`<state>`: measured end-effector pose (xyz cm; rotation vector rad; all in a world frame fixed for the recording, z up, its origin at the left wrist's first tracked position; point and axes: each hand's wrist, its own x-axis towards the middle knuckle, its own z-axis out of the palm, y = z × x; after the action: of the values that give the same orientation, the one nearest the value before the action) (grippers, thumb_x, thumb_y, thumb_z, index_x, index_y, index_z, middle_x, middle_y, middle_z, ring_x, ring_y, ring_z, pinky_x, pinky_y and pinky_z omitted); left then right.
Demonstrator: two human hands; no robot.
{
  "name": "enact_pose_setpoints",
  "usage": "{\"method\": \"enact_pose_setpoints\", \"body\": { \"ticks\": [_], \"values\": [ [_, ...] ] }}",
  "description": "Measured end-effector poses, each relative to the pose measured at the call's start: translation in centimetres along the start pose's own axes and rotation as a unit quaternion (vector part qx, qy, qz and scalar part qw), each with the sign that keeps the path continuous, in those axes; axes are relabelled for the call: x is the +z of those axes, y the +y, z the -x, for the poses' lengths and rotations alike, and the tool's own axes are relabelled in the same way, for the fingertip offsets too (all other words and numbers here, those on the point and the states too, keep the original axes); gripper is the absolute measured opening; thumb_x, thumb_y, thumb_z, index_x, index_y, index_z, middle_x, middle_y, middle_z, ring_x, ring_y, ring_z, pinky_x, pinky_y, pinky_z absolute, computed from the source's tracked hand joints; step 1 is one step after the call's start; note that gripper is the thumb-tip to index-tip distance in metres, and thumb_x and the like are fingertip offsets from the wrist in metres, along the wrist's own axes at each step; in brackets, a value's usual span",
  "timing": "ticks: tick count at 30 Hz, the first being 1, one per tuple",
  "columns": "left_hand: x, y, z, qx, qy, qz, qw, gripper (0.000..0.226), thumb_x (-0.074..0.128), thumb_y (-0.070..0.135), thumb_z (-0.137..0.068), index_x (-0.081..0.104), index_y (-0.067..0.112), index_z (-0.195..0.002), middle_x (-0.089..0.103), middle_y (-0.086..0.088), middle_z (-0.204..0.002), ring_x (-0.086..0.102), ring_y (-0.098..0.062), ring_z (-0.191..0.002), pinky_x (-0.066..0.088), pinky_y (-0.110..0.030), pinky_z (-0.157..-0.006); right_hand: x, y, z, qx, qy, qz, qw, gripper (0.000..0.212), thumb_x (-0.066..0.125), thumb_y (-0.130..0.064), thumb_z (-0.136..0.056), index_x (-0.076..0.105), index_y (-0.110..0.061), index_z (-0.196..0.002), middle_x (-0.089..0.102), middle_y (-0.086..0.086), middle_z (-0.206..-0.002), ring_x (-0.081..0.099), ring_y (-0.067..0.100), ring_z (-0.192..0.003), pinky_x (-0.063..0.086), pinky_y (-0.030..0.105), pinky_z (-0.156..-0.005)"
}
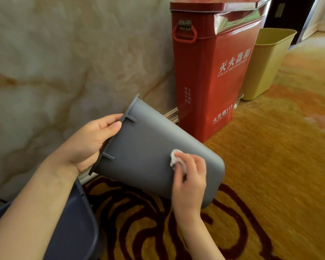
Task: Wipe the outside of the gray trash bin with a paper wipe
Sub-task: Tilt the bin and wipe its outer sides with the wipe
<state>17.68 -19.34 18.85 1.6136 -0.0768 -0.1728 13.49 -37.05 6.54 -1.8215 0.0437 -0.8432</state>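
1. The gray plastic trash bin is tipped sideways above the patterned carpet, near the marble wall.
2. Left hand grips its rim.
3. Right hand presses a crumpled white paper wipe against the upper side; wiping seems underway, other sides likely remain.

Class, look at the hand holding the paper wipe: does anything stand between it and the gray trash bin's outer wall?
Nothing visible does. The right hand already presses the paper wipe against the gray trash bin.

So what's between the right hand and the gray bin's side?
In the head view, a crumpled white paper wipe sits under the right hand's fingers, pressed against the gray bin.
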Motion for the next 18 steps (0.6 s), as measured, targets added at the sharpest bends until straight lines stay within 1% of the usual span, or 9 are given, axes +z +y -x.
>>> {"method": "enact_pose_setpoints", "body": {
  "ticks": [3, 5, 7, 9, 10, 11, 13, 15, 18],
  "values": [
    [0.1, 0.1, -0.1, -0.007, 0.015, 0.012, 1.000, 0.028, 0.040, 0.012, -0.094, 0.065, 0.022, -0.103, 0.077, 0.002, -0.089, 0.071, -0.010, -0.083, 0.056, -0.021, -0.064, -1.3, 3.3, 0.7, 0.049, 0.045, 0.045, 0.997, 0.021, 0.057, 0.010, -0.083, 0.064, -0.002, -0.099, 0.056, 0.011, -0.092, 0.046, 0.007, -0.086, 0.035, 0.011, -0.083],
    [0.1, 0.2, -0.2, -0.010, 0.017, 0.018, 1.000, 0.028, 0.040, 0.011, -0.094, 0.064, 0.021, -0.104, 0.077, 0.003, -0.088, 0.071, -0.010, -0.082, 0.056, -0.022, -0.066, -2.3, 5.0, 0.3, 0.113, 0.069, 0.060, 0.989, 0.017, 0.056, 0.006, -0.086, 0.062, 0.000, -0.100, 0.058, 0.018, -0.094, 0.043, 0.006, -0.088, 0.032, 0.011, -0.080],
    [0.1, 0.3, -0.4, -0.011, 0.021, 0.026, 0.999, 0.028, 0.039, 0.010, -0.095, 0.064, 0.020, -0.102, 0.077, 0.004, -0.085, 0.071, -0.009, -0.080, 0.056, -0.021, -0.065, -3.0, 5.9, -0.5, 0.189, 0.091, 0.068, 0.975, 0.014, 0.055, -0.001, -0.089, 0.061, -0.001, -0.101, 0.058, 0.021, -0.099, 0.047, 0.015, -0.092, 0.031, 0.013, -0.077],
    [0.2, 0.4, -0.5, -0.015, 0.025, 0.033, 0.999, 0.028, 0.039, 0.009, -0.095, 0.064, 0.020, -0.100, 0.077, 0.004, -0.083, 0.071, -0.008, -0.079, 0.057, -0.022, -0.065, -2.9, 5.0, -1.6, 0.201, 0.108, 0.066, 0.971, 0.013, 0.055, -0.004, -0.089, 0.062, -0.002, -0.100, 0.058, 0.019, -0.101, 0.051, 0.020, -0.092, 0.036, 0.020, -0.078],
    [0.2, 0.4, -0.6, -0.018, 0.026, 0.036, 0.999, 0.028, 0.038, 0.009, -0.095, 0.064, 0.019, -0.099, 0.077, 0.003, -0.083, 0.071, -0.009, -0.079, 0.057, -0.023, -0.067, -2.4, 3.7, -2.2, 0.161, 0.109, 0.056, 0.979, 0.012, 0.056, -0.001, -0.088, 0.062, -0.001, -0.099, 0.058, 0.018, -0.098, 0.050, 0.017, -0.091, 0.038, 0.021, -0.080],
    [0.1, 0.5, -0.6, -0.020, 0.024, 0.040, 0.999, 0.028, 0.038, 0.009, -0.095, 0.065, 0.018, -0.099, 0.077, 0.003, -0.083, 0.071, -0.010, -0.079, 0.058, -0.023, -0.068, -1.5, 1.9, -2.6, 0.102, 0.097, 0.040, 0.989, 0.013, 0.058, 0.003, -0.086, 0.063, -0.001, -0.097, 0.058, 0.016, -0.095, 0.049, 0.014, -0.090, 0.038, 0.017, -0.081],
    [-0.1, 0.6, -0.6, -0.029, 0.019, 0.052, 0.998, 0.028, 0.038, 0.008, -0.095, 0.065, 0.016, -0.100, 0.077, 0.001, -0.083, 0.072, -0.011, -0.078, 0.058, -0.024, -0.066, 0.9, -2.3, -3.0, -0.017, 0.033, -0.006, 0.999, 0.015, 0.059, 0.006, -0.083, 0.064, -0.003, -0.094, 0.059, 0.011, -0.092, 0.050, 0.013, -0.088, 0.037, 0.013, -0.084],
    [0.1, 0.6, -0.4, -0.027, 0.007, 0.070, 0.997, 0.028, 0.038, 0.004, -0.093, 0.066, 0.012, -0.096, 0.076, -0.002, -0.081, 0.072, -0.011, -0.075, 0.056, -0.022, -0.062, 3.4, -5.9, -3.6, -0.109, -0.048, -0.057, 0.991, 0.013, 0.059, 0.004, -0.082, 0.065, -0.003, -0.092, 0.060, 0.010, -0.091, 0.053, 0.019, -0.089, 0.041, 0.021, -0.084],
    [0.2, 0.6, -0.2, -0.008, -0.023, 0.067, 0.997, 0.027, 0.045, 0.003, -0.085, 0.071, 0.009, -0.084, 0.074, -0.006, -0.081, 0.070, -0.012, -0.077, 0.054, -0.021, -0.065, 5.7, -8.2, -5.0, -0.195, -0.132, -0.060, 0.970, 0.010, 0.058, 0.009, -0.080, 0.063, 0.001, -0.084, 0.059, 0.014, -0.083, 0.052, 0.029, -0.079, 0.043, 0.034, -0.073]
  ]
}}
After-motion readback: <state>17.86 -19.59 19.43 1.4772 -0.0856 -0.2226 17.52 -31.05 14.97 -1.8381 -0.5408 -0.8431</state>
